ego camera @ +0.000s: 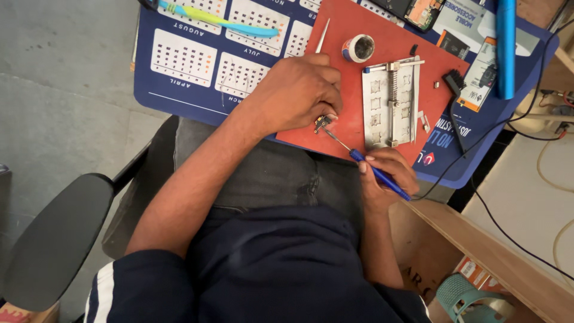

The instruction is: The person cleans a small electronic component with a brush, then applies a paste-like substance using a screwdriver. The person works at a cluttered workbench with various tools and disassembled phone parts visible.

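Closely Worked: a Tiny Part Pinned on the Red Mat

Nearest the person, over the lap and just off the near edge of the red mat point(382, 60), the right hand point(387, 174) is curled round a blue-handled soldering iron point(378, 173), fingers pressed together on the grip like a pen. Its thin metal tip slants up and left onto the mat's near edge, where it meets a small dark component point(323, 122). The left hand point(299, 93) lies over that same spot, fingers bunched and pinching the component down against the mat; the knuckles hide most of the part, so its shape cannot be told.

Just right of the component on the mat stands a grey metal clamp jig point(391, 101) with a spring down its middle, close beside the iron's path. A black cable point(478, 140) trails off the mat's right side toward the floor. A small black brush point(454, 81) lies at the mat's right edge.

Farther back on the mat sits a small round tin point(359, 48), open, and left of it a pair of tweezers point(323, 36) pointing away. Beyond the mat, on the blue calendar sheet point(197, 66), a green and blue toothbrush point(221, 21) lies at the far left, and a blue tube point(505, 48) stands at the far right.
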